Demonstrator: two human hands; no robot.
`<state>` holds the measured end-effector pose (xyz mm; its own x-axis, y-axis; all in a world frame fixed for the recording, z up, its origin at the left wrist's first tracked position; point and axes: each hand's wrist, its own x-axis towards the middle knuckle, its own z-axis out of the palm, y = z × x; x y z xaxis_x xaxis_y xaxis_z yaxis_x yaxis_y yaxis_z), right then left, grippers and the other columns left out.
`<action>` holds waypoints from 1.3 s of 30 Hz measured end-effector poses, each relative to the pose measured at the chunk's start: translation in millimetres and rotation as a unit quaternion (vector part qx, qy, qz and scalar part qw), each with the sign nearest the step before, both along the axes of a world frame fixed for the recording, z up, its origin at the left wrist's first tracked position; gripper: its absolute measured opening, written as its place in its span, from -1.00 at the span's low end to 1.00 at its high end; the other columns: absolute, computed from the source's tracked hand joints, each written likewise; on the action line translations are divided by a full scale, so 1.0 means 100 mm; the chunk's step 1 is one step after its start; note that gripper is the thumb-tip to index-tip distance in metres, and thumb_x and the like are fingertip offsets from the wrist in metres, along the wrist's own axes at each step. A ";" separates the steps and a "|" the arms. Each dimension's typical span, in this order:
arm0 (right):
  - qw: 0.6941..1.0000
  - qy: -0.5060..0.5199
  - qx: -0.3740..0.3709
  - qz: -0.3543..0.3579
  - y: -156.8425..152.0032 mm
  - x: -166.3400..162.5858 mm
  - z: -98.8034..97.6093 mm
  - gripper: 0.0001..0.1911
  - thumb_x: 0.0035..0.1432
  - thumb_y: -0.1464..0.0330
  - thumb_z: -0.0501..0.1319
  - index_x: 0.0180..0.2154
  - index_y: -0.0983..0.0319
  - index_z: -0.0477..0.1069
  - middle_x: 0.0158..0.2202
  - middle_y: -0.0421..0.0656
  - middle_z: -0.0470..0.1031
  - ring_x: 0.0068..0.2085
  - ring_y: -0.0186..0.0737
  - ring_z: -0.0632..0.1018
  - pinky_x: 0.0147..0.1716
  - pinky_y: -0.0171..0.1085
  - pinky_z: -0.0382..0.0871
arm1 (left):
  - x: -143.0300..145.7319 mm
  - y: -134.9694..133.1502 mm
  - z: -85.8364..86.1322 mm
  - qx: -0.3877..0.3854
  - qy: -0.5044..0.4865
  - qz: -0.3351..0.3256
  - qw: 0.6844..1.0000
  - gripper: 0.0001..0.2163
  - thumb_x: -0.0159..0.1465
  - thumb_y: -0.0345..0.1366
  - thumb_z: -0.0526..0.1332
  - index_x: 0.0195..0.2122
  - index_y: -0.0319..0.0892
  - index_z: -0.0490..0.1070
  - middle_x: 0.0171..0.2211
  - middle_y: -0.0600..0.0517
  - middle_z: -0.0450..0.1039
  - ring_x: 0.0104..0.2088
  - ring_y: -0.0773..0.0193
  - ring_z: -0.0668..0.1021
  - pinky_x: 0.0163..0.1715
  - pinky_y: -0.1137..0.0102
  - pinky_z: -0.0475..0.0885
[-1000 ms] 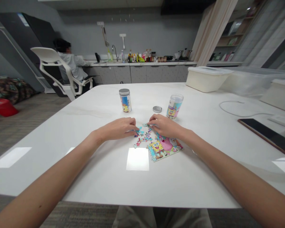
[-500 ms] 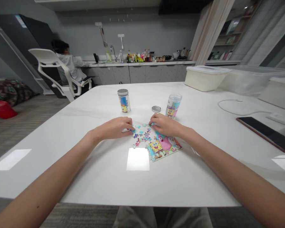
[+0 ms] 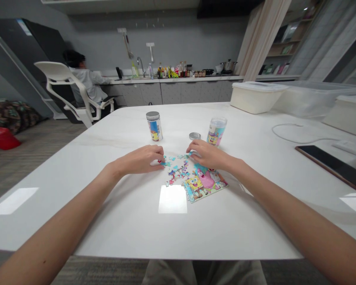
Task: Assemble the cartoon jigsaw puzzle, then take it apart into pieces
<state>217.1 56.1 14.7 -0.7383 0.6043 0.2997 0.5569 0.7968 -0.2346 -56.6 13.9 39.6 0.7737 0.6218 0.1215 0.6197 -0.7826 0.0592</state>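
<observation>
Loose jigsaw puzzle pieces (image 3: 182, 171), mostly light blue, red and purple, lie scattered on the white table between my hands. My left hand (image 3: 145, 159) is at their left edge, fingers curled, with a blue and red puzzle piece (image 3: 163, 162) at its fingertips. On the other side, my right hand (image 3: 207, 154) has its fingertips closed at a light blue puzzle piece (image 3: 190, 153). Its palm and wrist hang over the top of a partly joined cartoon puzzle (image 3: 206, 182), which shows a yellow square figure and a pink one. Part of that puzzle's upper edge is hidden.
A lidded puzzle jar (image 3: 154, 126) stands beyond my left hand. An open clear jar (image 3: 217, 130) and a metal lid (image 3: 195, 135) are behind my right hand. Right: a phone (image 3: 334, 166), a cable (image 3: 287, 138) and storage boxes (image 3: 256, 97). A person (image 3: 90, 85) sits far left.
My left fingers have shifted slightly among the pieces, and a light blue piece shows more at their tips. My right hand stays almost in place. The joined puzzle has not moved.
</observation>
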 end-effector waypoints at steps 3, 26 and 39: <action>0.998 0.015 -0.057 0.022 -0.07 -0.01 0.10 -0.85 0.13 0.45 0.20 -0.21 0.26 0.46 -0.16 -0.04 0.43 -0.11 -0.12 0.47 -0.06 -0.15 0.34 | -0.01 0.01 -0.01 -0.002 0.001 -0.010 1.000 -0.78 0.34 -0.22 0.11 -0.21 -0.14 0.54 -0.23 -0.04 0.43 -0.27 0.27 0.48 -0.22 0.38 0.35; 0.980 -0.028 -0.175 0.088 -0.19 -0.08 0.18 -0.95 0.11 0.41 0.21 -0.34 0.23 0.44 -0.32 -0.16 0.46 -0.31 -0.27 0.46 -0.31 -0.30 0.32 | 0.15 -0.06 -0.02 0.069 0.072 0.021 0.995 -0.79 0.33 -0.35 0.06 -0.19 -0.17 0.51 -0.27 -0.05 0.44 -0.30 0.23 0.47 -0.24 0.34 0.31; 0.996 -0.003 -0.086 0.014 -0.09 -0.10 0.06 -0.88 0.13 0.49 0.19 -0.33 0.21 0.50 -0.33 -0.14 0.47 -0.29 -0.21 0.47 -0.27 -0.25 0.30 | 0.20 -0.13 0.00 -0.032 -0.001 -0.052 0.998 -0.82 0.31 -0.26 0.17 -0.17 -0.08 0.55 -0.23 -0.03 0.43 -0.27 0.29 0.48 -0.22 0.38 0.36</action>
